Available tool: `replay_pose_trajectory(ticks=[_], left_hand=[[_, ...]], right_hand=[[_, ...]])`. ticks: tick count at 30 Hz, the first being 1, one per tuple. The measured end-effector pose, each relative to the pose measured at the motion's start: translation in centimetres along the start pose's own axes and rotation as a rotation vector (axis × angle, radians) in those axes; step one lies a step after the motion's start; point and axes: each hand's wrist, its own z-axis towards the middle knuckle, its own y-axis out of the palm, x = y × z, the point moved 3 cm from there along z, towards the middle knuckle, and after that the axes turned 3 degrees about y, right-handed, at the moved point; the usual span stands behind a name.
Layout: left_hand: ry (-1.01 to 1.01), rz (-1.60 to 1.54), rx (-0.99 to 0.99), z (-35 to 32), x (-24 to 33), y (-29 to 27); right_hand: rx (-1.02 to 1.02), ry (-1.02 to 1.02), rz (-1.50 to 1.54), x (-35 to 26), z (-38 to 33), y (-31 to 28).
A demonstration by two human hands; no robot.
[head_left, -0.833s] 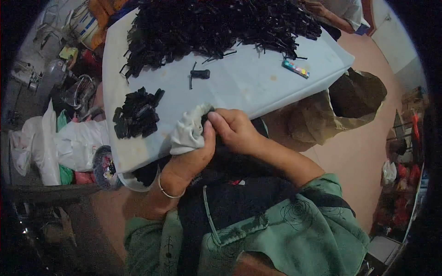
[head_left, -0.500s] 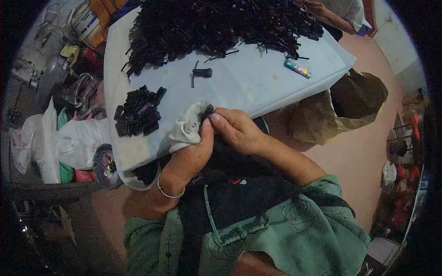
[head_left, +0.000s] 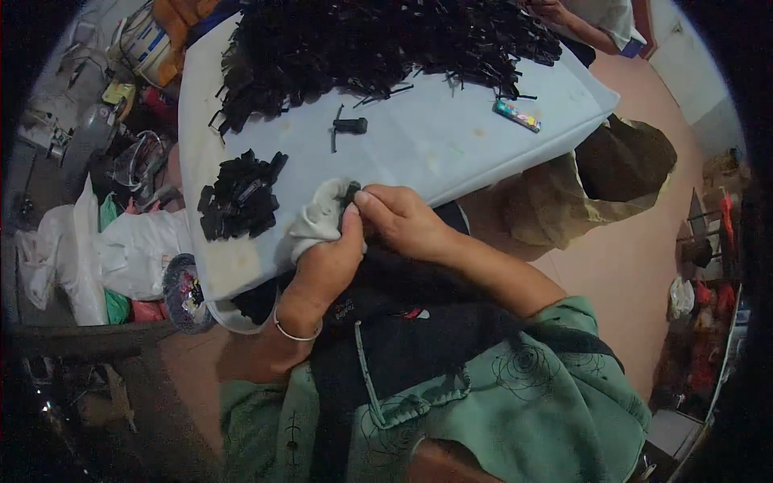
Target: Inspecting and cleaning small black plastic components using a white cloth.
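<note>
My left hand (head_left: 328,262) is closed, with a crumpled white cloth (head_left: 316,219) over its fingers and a small black piece (head_left: 351,193) under the bare thumb. Against that same piece, the thumb and forefinger of my right hand (head_left: 407,221) are pinched together. My fingers hide most of it, so its exact kind does not show. Both hands are held over the near edge of the pale table (head_left: 427,153). Left of them lies a small pile of black plastic pieces (head_left: 241,197). A single black piece with a thin strip (head_left: 350,125) lies farther off.
A large heap of black pieces (head_left: 378,48) covers the table's far side. Near the right edge lies a small colourful stick-shaped object (head_left: 517,116). A brown sack (head_left: 596,189) stands open at right, white bags (head_left: 145,249) at left. Another person's arm (head_left: 588,32) shows at far right.
Both hands have shifted slightly left, still together on the small black piece. The whole view has moved a little; the piles look the same.
</note>
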Motion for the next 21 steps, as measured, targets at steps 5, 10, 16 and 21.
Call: replay_pose_trajectory(ticks=[5, 10, 16, 21], left_hand=[[-0.3, -0.435, -0.02, 0.3, -1.7, -0.3], [-0.285, -0.16, 0.006, 0.2, -0.2, -0.4], [-0.212, -0.249, -0.012, 0.3, -0.8, 0.0], [-0.068, -0.004, -0.014, 0.0, -1.6, 0.1]], right_hand=[[-0.093, -0.037, 0.026, -0.7, -0.5, -0.6], [-0.049, -0.033, -0.174, -0.5, 0.6, -0.9], [-0.104, -0.013, 0.018, -0.4, 0.5, -0.5], [-0.102, 0.045, 0.088, 0.1, 0.5, -0.2]])
